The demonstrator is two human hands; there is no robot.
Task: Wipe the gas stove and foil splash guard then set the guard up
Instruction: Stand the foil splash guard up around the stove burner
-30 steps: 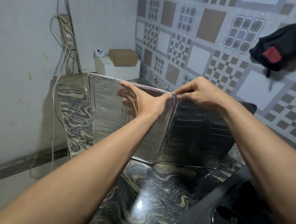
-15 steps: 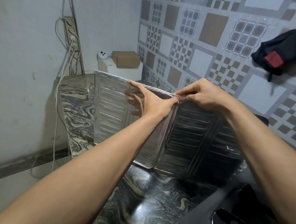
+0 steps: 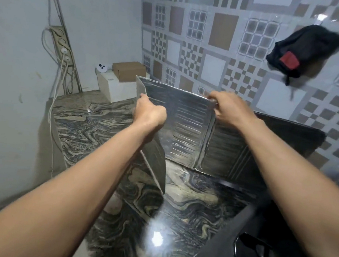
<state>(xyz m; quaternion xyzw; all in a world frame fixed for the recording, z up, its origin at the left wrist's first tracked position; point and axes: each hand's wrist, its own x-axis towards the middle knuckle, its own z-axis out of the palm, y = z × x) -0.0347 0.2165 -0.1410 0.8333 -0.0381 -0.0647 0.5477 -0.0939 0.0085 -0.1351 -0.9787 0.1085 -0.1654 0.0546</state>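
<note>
1. The marbled counter (image 3: pixel 186 214) is running from the near edge to the far tiled wall (image 3: pixel 225 50).
2. The foil splash guard (image 3: pixel 187 126) is standing upright on the counter towards the far side, its left panel folding towards the near side and its dark right panel lying along the wall.
3. The gas stove (image 3: pixel 256 252) is sitting at the near right, black and partly out of view.
4. The left hand (image 3: pixel 149 113) is gripping the left fold, fingers closed on the guard's top edge.
5. The right hand (image 3: pixel 229 109) is pinching the top edge at the right fold, fingers together on the foil.
</note>
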